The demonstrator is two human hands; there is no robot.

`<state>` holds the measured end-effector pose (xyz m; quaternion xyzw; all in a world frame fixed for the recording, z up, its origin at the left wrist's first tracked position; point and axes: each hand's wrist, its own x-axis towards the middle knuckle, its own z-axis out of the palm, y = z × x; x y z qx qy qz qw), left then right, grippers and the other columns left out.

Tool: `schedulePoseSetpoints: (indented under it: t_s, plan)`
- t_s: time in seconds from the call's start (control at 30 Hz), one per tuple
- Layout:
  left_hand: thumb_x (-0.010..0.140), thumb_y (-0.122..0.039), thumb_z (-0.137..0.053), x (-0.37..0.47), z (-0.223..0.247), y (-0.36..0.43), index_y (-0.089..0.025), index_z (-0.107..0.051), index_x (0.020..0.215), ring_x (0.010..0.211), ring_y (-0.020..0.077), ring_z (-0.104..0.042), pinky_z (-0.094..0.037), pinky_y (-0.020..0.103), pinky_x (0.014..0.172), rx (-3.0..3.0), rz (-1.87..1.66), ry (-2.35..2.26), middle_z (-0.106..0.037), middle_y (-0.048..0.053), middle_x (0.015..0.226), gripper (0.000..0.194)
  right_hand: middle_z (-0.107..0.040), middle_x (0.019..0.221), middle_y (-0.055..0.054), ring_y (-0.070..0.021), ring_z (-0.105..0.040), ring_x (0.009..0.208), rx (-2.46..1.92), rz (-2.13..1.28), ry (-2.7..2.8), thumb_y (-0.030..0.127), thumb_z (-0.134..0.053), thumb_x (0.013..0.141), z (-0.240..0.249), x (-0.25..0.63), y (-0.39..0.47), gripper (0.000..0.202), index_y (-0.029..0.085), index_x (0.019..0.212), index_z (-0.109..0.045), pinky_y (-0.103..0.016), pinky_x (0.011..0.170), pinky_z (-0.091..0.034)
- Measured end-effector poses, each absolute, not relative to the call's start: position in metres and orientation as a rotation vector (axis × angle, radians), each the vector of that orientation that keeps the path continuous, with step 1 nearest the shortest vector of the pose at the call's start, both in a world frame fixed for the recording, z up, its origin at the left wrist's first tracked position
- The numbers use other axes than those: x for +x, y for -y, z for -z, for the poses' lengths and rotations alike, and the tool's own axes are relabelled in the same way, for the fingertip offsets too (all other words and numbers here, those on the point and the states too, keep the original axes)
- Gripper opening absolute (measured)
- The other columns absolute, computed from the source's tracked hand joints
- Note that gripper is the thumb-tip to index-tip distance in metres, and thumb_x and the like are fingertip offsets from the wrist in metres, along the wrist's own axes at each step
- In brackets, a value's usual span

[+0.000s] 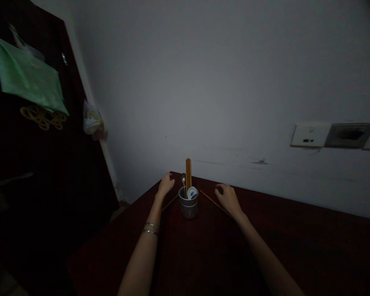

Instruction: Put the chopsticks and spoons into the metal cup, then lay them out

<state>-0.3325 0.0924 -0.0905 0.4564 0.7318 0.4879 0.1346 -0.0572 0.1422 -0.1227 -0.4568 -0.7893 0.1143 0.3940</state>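
Note:
A grey cylindrical holder (189, 209) stands upright on the dark red table. Several wooden chopsticks (188, 172), a metal spoon (183, 178) and a white spoon with a blue mark (192, 193) stick up out of it. One loose chopstick (170, 203) lies left of the holder, partly behind my left wrist. Another loose chopstick (215, 203) lies to the right, beside my right hand. My left hand (166, 184) is left of the holder, fingers curled and mostly hidden. My right hand (228, 198) hovers right of it, thumb and fingers curved apart, holding nothing.
The dark red table (274, 230) meets a pale wall (203, 90) behind the holder. Sockets (311, 135) are on the wall at right. A dark door (58, 164) with a green cloth (31, 76) stands at left; a plastic bag (91, 120) hangs near its edge.

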Motion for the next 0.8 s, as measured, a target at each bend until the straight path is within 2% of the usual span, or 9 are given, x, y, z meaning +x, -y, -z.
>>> schedulePoseSetpoints:
  t_s: [0.2,0.37,0.6,0.8]
  plan:
    - [0.071,-0.014,-0.049,-0.325,0.074,-0.088,-0.012,-0.058,0.085,0.061,0.0108,-0.058,-0.044,0.02,0.055,0.988,-1.881,-1.762,-0.063,0.008,0.079,0.017,-0.064,0.098,-0.013,-0.0197,-0.059,0.089,-0.981,-0.703,1.69,0.027,-0.052,0.072,0.073,-0.087,-0.153,0.035,0.009,0.101,-0.06,-0.03,0.081,-0.044]
    - [0.071,-0.016,-0.051,-0.324,0.068,-0.082,-0.012,-0.057,0.082,0.057,0.0093,-0.058,-0.046,0.02,0.053,0.737,-2.007,-1.552,-0.063,0.007,0.075,0.013,-0.066,0.092,-0.013,-0.0204,-0.062,0.084,-0.8,-1.154,1.621,0.03,-0.058,0.069,0.05,-0.12,-0.156,0.037,0.01,0.1,-0.06,-0.028,0.064,-0.049]
    - [0.073,-0.014,-0.048,-0.317,0.064,-0.081,-0.012,-0.057,0.081,0.056,0.0089,-0.058,-0.048,0.021,0.055,0.601,-2.013,-1.398,-0.063,0.008,0.077,0.013,-0.068,0.088,-0.011,-0.0162,-0.064,0.077,-0.683,-1.146,1.782,0.03,-0.061,0.069,0.067,-0.151,-0.156,0.037,0.009,0.099,-0.061,-0.026,0.07,-0.049]
    - [0.073,-0.015,-0.048,-0.311,0.065,-0.081,-0.012,-0.057,0.082,0.056,0.0082,-0.058,-0.047,0.019,0.053,0.634,-1.973,-1.421,-0.064,0.008,0.078,0.014,-0.069,0.087,-0.009,-0.0188,-0.063,0.079,-0.64,-1.08,1.851,0.034,-0.06,0.068,0.073,-0.148,-0.154,0.028,0.012,0.084,-0.067,-0.03,0.074,-0.047]
